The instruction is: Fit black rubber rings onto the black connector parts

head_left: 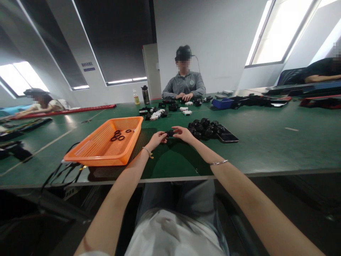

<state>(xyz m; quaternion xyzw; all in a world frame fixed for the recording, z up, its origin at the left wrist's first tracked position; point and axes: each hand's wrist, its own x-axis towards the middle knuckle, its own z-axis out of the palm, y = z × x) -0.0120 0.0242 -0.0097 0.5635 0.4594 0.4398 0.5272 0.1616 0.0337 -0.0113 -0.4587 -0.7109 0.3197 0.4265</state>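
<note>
A small black part (pixel 170 133) is held between my two hands, just above the green table (pixel 186 160). My left hand (pixel 158 139) pinches its left side. On its right side are the thumb and fingers of my right hand (pixel 182 134), closed around the same part. Just right of my right hand lies a pile of round black pieces (pixel 205 127). An orange basket (pixel 128 151) stands to the left of my left hand, with several black rings (pixel 117 137) lying inside it.
A phone (pixel 229 137) lies beside the pile. Across the table a person (pixel 183 85) sits behind white and black parts (pixel 157 114). A bottle (pixel 136 97) and a dark flask (pixel 145 95) stand farther back. Black straps (pixel 57 174) hang at the table's left front edge.
</note>
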